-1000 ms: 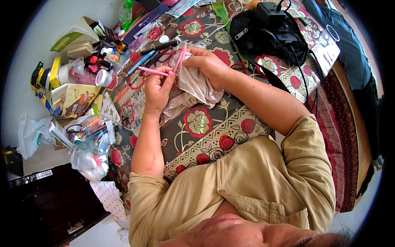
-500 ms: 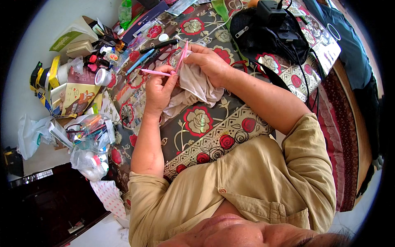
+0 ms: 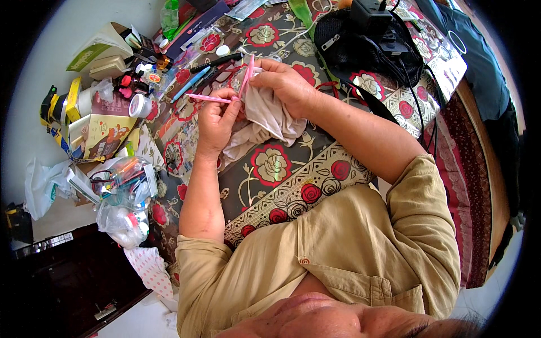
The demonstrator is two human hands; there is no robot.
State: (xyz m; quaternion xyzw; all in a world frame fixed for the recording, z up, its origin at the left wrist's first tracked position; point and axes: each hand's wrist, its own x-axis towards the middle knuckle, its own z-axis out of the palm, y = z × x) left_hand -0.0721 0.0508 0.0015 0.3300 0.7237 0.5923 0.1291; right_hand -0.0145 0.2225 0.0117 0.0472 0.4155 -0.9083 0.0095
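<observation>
Pink slender-armed eyeglasses (image 3: 246, 79), as they appear, are held between my two hands above the table. One thin arm points left and the other part points away from me; the lenses are hidden. My left hand (image 3: 217, 122) is closed, thumb and fingers pinching the glasses near where the pink parts meet. My right hand (image 3: 284, 84) is closed round a crumpled beige cloth (image 3: 269, 121) and presses it against the glasses. The loose end of the cloth hangs down onto the flowered tablecloth (image 3: 270, 165).
Pens, including a light blue one (image 3: 191, 84), lie beyond my left hand. Boxes, bottles and a small white tub (image 3: 140, 105) crowd the left side, with a clear plastic bag (image 3: 127, 183) nearer me. A black mesh bag (image 3: 338, 42) with cables stands at the far right.
The pink glasses have shifted slightly to the left, along with the fingers of both hands. The grip and the cloth stay much the same.
</observation>
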